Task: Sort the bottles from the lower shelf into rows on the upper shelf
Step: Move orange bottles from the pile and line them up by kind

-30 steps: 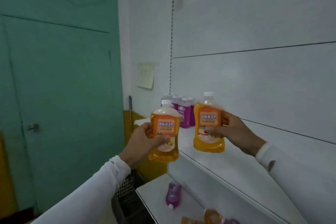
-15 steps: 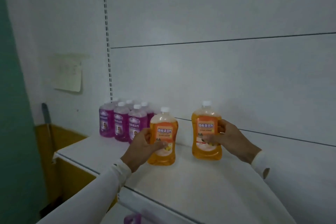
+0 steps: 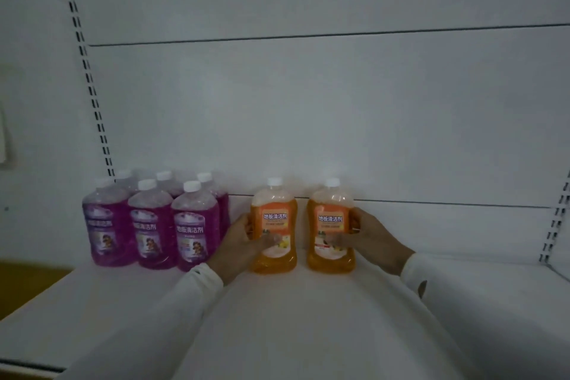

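Two orange bottles with white caps stand upright side by side near the back of the white upper shelf. My left hand grips the left orange bottle from its left side. My right hand grips the right orange bottle from its right side. To the left, several purple bottles stand in two rows against the back wall. The lower shelf is out of view.
The white back panel rises right behind the bottles. Slotted uprights run at the left and the right. A yellow surface shows beyond the shelf's left edge.
Both hands carried the orange bottles further back and set them upright on the shelf, closer together, next to the purple group. The view has swung right and closer to the shelf.
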A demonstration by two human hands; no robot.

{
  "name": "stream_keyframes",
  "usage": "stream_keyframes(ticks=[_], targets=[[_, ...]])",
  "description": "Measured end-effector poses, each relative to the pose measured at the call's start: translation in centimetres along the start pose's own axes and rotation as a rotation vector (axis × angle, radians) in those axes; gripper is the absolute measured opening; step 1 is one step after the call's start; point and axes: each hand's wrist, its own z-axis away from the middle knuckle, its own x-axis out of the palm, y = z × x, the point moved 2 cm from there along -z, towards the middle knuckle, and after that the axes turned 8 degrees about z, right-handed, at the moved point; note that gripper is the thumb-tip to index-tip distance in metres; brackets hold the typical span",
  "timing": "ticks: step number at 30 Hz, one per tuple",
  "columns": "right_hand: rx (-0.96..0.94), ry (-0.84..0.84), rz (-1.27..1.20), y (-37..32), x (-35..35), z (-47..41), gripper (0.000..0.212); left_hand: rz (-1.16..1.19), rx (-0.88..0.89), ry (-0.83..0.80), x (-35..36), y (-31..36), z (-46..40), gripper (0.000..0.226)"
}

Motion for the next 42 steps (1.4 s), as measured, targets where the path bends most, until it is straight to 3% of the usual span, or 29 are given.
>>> stream_keyframes(ticks=[9, 16, 21, 27, 37, 42], targets=[[0.090, 0.042, 0.167, -0.2, 1.3, 1.1, 0.065, -0.069, 0.116, -0.211, -1.1, -0.7, -0.1, 0.041], [0.136, 0.074, 0.332, -1.2, 1.4, 1.0, 0.065, -0.139, 0.178, -0.155, -1.0, -0.1, 0.1, 0.041], [0.153, 0.178, 0.325, -0.8, 2.1, -0.4, 0.063, -0.201, 0.167, -0.067, -0.8, -0.3, -1.0, 0.039], [0.126, 0.187, 0.342, -0.9, 2.1, -1.2, 0.060, -0.250, 0.147, 0.027, -0.6, -0.6, -1.7, 0.041], [0.127, 0.202, 0.306, -0.6, 2.5, -1.2, 0.055, -0.289, 0.144, -0.073, -0.7, -0.7, -2.0, 0.038], [0.153, 0.221, 0.274, -0.5, 2.8, -0.9, 0.068, -0.322, 0.122, -0.069, -1.0, -1.1, -2.1, 0.038]])
